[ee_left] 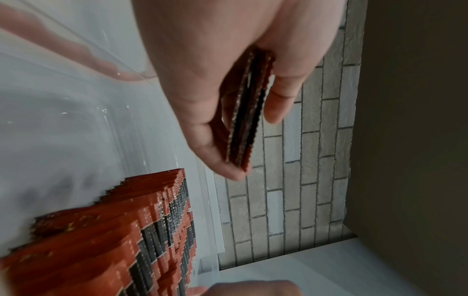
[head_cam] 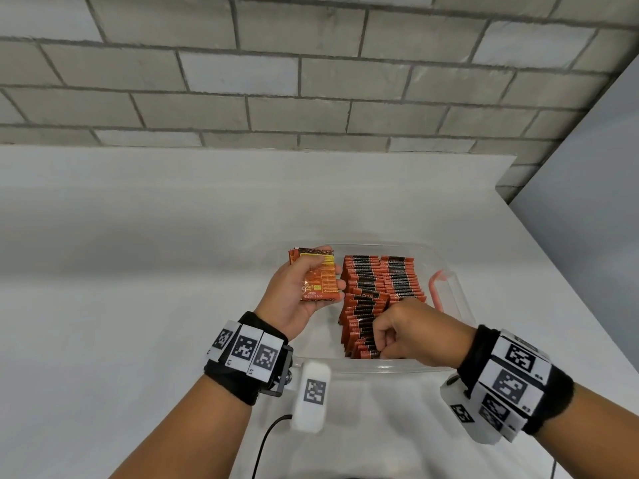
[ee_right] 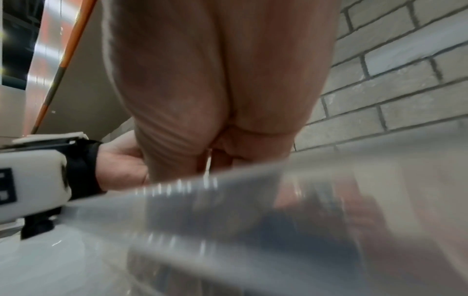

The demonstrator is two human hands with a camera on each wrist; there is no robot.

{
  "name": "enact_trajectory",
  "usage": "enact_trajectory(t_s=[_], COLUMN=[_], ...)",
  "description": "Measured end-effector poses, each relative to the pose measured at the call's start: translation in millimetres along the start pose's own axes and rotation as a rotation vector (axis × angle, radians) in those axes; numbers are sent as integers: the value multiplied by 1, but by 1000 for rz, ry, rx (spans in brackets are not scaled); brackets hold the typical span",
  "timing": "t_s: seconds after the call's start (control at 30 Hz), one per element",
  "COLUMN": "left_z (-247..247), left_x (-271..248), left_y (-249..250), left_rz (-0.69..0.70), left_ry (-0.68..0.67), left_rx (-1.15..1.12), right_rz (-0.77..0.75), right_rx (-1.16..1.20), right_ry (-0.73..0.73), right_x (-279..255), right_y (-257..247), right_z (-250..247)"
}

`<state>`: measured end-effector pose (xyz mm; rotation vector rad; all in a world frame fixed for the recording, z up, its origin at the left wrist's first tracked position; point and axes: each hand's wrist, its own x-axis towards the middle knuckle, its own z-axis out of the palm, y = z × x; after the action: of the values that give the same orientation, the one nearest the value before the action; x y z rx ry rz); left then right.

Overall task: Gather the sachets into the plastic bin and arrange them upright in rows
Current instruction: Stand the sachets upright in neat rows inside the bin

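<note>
Nearest the viewer, two forearms with black wristbands bearing square printed markers are being extended over a white table (head_cam: 138,254). The right hand (head_cam: 411,331) is being lowered into the near end of a clear plastic bin (head_cam: 460,299), its fingers curled at the tops of the standing sachets (head_cam: 373,295); whether one is being pinched cannot be told. Just beyond, to the left, a small stack of sachets (head_cam: 316,278) is being gripped between thumb and curled fingers of the left hand (head_cam: 297,295), above the bin's left part.

The task is judged well along: two rows of orange-and-black sachets are being kept upright in the bin's middle and right. The held stack is still waiting to be placed. The bin's left part is being left open, offering room for another row. A pink latch (head_cam: 436,288) is standing at the right wall. Farthest back, a grey brick wall (head_cam: 311,81) is closing off the table.
</note>
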<state>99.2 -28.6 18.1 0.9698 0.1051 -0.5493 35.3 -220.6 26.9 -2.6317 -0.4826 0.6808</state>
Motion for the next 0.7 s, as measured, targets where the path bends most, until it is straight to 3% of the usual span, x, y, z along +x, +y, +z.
enact_trajectory(t_s=[0.3,0.43,0.5,0.6,0.7], left_z=[3,4,4,7,14], left_x=[-2,-4,-3,-2,-2], left_y=[-1,-3,-3,-3,-4], left_rz=[-41,-43,-31,-28,-22], left_ry=[-60,-76,-91,-114,-156], left_rx=[15,135,184,230,260], right_rz=[5,82,141,190,148], right_rx=[-95,40,171,294,451], right_ry=[-1,0,143,490,487], right_x=[-1,-6,-8,-8,-2], right_y=[-1,0,3,1,-7], right_z=[-1,-8,-19,-37,-47])
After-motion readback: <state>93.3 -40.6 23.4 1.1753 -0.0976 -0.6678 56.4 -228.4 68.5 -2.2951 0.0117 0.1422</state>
